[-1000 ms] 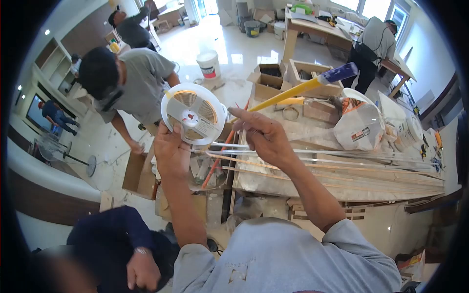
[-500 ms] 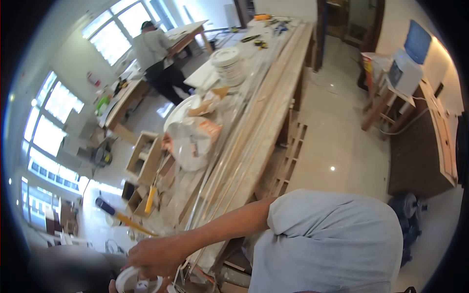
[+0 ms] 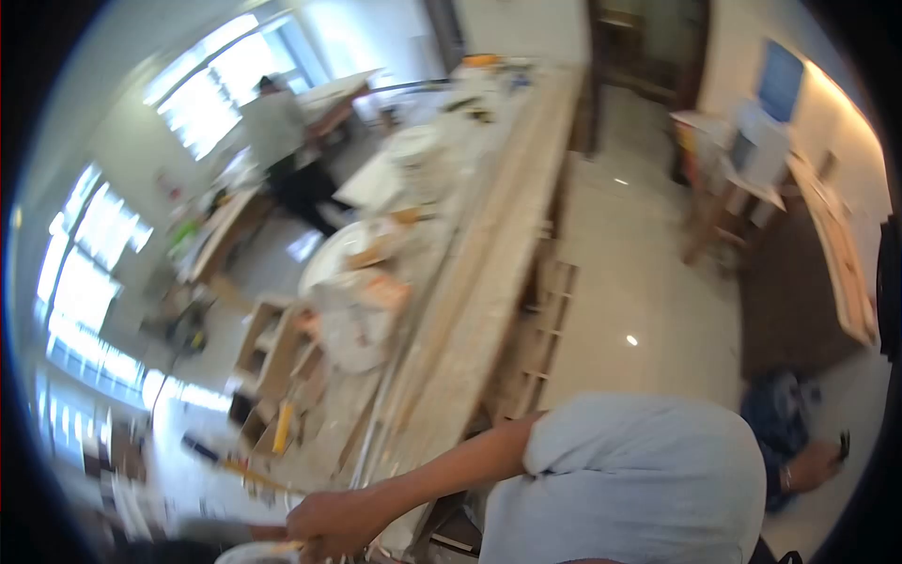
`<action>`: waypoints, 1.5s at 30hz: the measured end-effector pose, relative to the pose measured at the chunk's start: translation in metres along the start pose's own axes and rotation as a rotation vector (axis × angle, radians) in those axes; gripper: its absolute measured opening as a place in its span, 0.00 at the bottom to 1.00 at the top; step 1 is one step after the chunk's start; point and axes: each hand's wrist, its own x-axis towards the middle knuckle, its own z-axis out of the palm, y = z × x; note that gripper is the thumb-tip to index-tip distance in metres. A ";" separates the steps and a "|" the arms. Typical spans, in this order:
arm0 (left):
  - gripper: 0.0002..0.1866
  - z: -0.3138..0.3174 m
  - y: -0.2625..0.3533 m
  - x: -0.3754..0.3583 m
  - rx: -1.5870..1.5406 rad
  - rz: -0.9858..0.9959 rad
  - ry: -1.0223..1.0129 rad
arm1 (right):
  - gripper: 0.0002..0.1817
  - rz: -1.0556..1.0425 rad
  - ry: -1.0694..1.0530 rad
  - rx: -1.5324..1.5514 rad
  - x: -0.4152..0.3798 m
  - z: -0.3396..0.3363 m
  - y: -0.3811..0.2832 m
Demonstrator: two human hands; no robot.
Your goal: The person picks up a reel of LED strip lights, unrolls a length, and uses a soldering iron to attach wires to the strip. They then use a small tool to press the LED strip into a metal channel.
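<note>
Rough pale wooden workbench [image 3: 489, 273], glossy tiled floor [image 3: 620, 282], crumpled white plastic bag [image 3: 352, 324].

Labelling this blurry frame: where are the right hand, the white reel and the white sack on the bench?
right hand [image 3: 329, 528]: head view, back of the hand.
white reel [image 3: 252, 555]: head view, upper rim at the bottom edge.
white sack [image 3: 357, 324]: head view, its bulging middle.

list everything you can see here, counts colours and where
workbench: 1, pale stone top, running from bottom centre to the far end
bag: 1, white and orange, on the workbench
yellow-handled tool: 1, yellow with dark end, lower left, blurred
wooden boxes: a few, left of the workbench
other person: 1, grey top, by the windows
reel: 1, white, bottom edge
right hand: 1, on the reel
left hand: out of view
</note>
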 end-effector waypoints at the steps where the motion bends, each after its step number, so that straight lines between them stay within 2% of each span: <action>1: 0.31 -0.013 -0.025 -0.006 -0.104 -0.041 0.040 | 0.14 -0.034 0.005 0.037 -0.003 0.003 -0.002; 2: 0.29 -0.031 -0.060 -0.011 -0.313 -0.107 0.080 | 0.15 0.035 -0.103 0.123 -0.004 0.004 -0.007; 3: 0.27 -0.052 -0.097 -0.025 -0.504 -0.176 0.125 | 0.17 -0.002 -0.121 0.153 -0.005 0.006 -0.004; 4: 0.24 -0.067 -0.123 -0.040 -0.180 0.042 0.026 | 0.16 -0.060 -0.130 0.141 -0.004 0.007 -0.006; 5: 0.19 -0.037 -0.047 -0.043 -0.165 -0.028 0.120 | 0.16 -0.007 -0.172 0.160 -0.003 0.008 -0.009; 6: 0.17 -0.015 -0.024 -0.049 -0.327 -0.049 0.252 | 0.16 0.057 -0.198 0.157 -0.002 0.007 -0.013; 7: 0.17 -0.018 -0.015 -0.045 -0.487 -0.093 0.159 | 0.16 0.010 -0.284 0.197 0.002 0.010 -0.017; 8: 0.19 -0.011 -0.010 -0.045 -0.617 -0.082 0.198 | 0.16 0.048 -0.288 0.112 0.007 0.011 -0.020; 9: 0.19 -0.015 -0.011 -0.049 -0.597 -0.063 0.254 | 0.17 0.088 -0.273 0.022 0.011 0.019 -0.023; 11: 0.19 -0.011 -0.011 -0.052 -0.789 -0.086 0.374 | 0.16 0.014 -0.277 0.008 0.016 0.029 -0.019; 14: 0.18 -0.023 -0.002 -0.063 -0.776 -0.090 0.478 | 0.13 -0.074 -0.244 -0.045 0.020 0.045 -0.031; 19: 0.19 -0.026 -0.012 -0.079 -0.870 -0.038 0.490 | 0.10 -0.139 -0.198 -0.116 0.010 0.070 -0.026; 21: 0.22 -0.013 0.003 -0.080 -0.975 -0.142 0.639 | 0.10 -0.159 -0.186 -0.081 0.003 0.080 -0.021; 22: 0.22 -0.005 0.007 -0.082 -0.969 -0.148 0.645 | 0.10 -0.153 -0.192 -0.075 0.001 0.082 -0.020; 24: 0.22 0.007 0.012 -0.084 -1.114 -0.280 0.874 | 0.09 -0.110 -0.111 -0.045 0.006 0.081 -0.019; 25: 0.22 0.000 0.002 -0.087 -1.112 -0.285 0.881 | 0.09 -0.106 -0.119 -0.044 0.008 0.074 -0.019; 27: 0.27 -0.036 -0.026 -0.099 -0.723 -0.104 0.476 | 0.08 -0.125 -0.156 -0.105 0.016 0.057 -0.019; 28: 0.30 -0.054 -0.023 -0.093 -0.445 -0.028 0.383 | 0.08 -0.170 -0.164 -0.144 0.018 0.053 -0.016; 30: 0.33 -0.078 0.010 -0.075 -0.255 0.094 0.188 | 0.09 -0.158 -0.246 -0.162 0.021 0.047 -0.024; 32: 0.36 -0.084 0.013 -0.069 -0.316 0.044 0.018 | 0.09 -0.122 -0.325 -0.137 0.025 0.046 -0.028; 33: 0.36 -0.085 0.016 -0.072 -0.312 0.012 0.028 | 0.10 -0.119 -0.348 -0.142 0.021 0.048 -0.031; 35: 0.27 -0.084 0.022 -0.075 -0.203 -0.075 -0.086 | 0.11 -0.120 -0.377 -0.142 0.018 0.051 -0.030; 36: 0.20 -0.083 0.018 -0.080 -0.122 -0.051 -0.052 | 0.11 -0.108 -0.394 -0.126 0.015 0.053 -0.029; 40: 0.20 -0.074 -0.018 -0.098 -0.237 -0.048 0.040 | 0.12 -0.079 -0.412 -0.069 0.007 0.055 -0.027; 42: 0.19 -0.066 -0.028 -0.107 -0.497 -0.131 0.244 | 0.13 -0.058 -0.429 -0.060 0.004 0.055 -0.027; 45: 0.20 -0.062 -0.038 -0.113 -0.677 -0.188 0.354 | 0.12 -0.027 -0.422 0.007 -0.003 0.061 -0.022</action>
